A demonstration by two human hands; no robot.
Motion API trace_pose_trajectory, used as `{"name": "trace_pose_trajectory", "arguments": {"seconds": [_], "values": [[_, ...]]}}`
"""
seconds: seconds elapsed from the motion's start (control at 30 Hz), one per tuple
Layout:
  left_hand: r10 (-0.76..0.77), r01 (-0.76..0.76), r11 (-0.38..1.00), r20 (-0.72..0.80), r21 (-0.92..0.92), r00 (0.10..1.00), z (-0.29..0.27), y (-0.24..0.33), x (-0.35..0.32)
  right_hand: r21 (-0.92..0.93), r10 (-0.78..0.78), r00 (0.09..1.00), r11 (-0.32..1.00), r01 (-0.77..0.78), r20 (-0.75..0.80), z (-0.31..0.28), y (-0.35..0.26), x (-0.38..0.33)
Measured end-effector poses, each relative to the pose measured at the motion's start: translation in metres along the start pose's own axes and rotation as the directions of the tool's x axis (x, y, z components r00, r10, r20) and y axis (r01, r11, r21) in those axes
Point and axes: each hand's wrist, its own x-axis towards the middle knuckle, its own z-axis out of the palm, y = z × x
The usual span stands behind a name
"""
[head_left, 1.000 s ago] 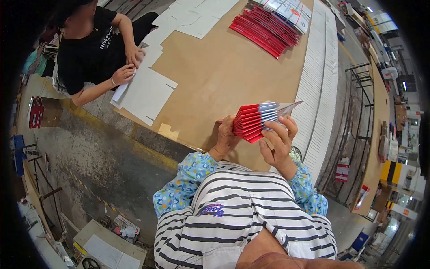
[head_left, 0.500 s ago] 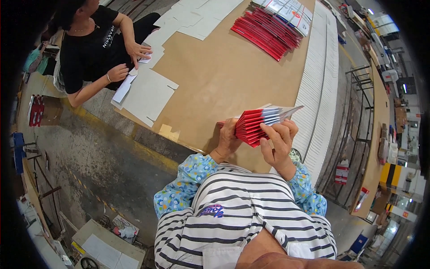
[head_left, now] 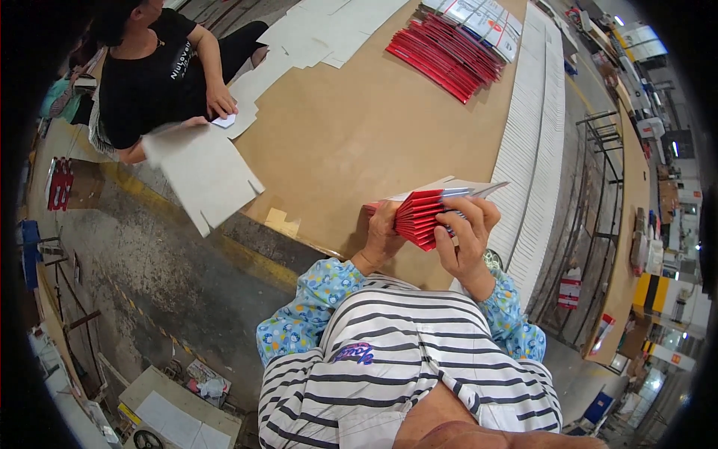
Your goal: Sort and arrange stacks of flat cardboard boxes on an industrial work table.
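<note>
A fanned bundle of flat, folded red-and-white cartons is held over the near edge of the table. My left hand is closed around the bundle's left side, its fingers partly hidden behind the cartons. On the other side, my right hand grips the fanned edges between curled fingers and thumb. The red ends spread toward me, and a pale sheet-like part sticks out beyond my right fingers.
A tied stack of red-and-white cartons lies on the brown table. Long rows of pale card pieces run along its right side. At left, a co-worker holds a pale die-cut card sheet, near more sheets.
My right fingers have shifted over the cartons' edges, covering more of the pale stripe, and the fan has tilted slightly. The co-worker has lifted a card sheet off the table's left edge.
</note>
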Motion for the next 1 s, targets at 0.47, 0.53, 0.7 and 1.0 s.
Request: {"name": "trace_pose_trajectory", "arguments": {"seconds": [0.47,0.53,0.7,1.0], "values": [[0.021,-0.025,0.997,0.047,0.075,0.999,0.0,-0.003,0.0,-0.124,0.027,0.986,0.992,-0.007,0.163,-0.002,0.001,0.025],[0.003,-0.003,1.0,0.049,-0.008,0.999,0.0,-0.009,0.002,-0.041,-0.033,0.973,0.998,0.044,0.229,0.004,0.004,0.031],[-0.038,0.026,0.912,-0.021,-0.408,0.999,0.014,-0.016,-0.007,-0.093,0.124,0.922,0.991,-0.096,0.366,0.0,0.008,0.028],[0.072,-0.066,0.997,0.192,-0.041,0.979,-0.018,0.007,0.012,0.809,0.594,0.749,0.261,-0.526,0.295,0.025,0.064,-0.022]]}}
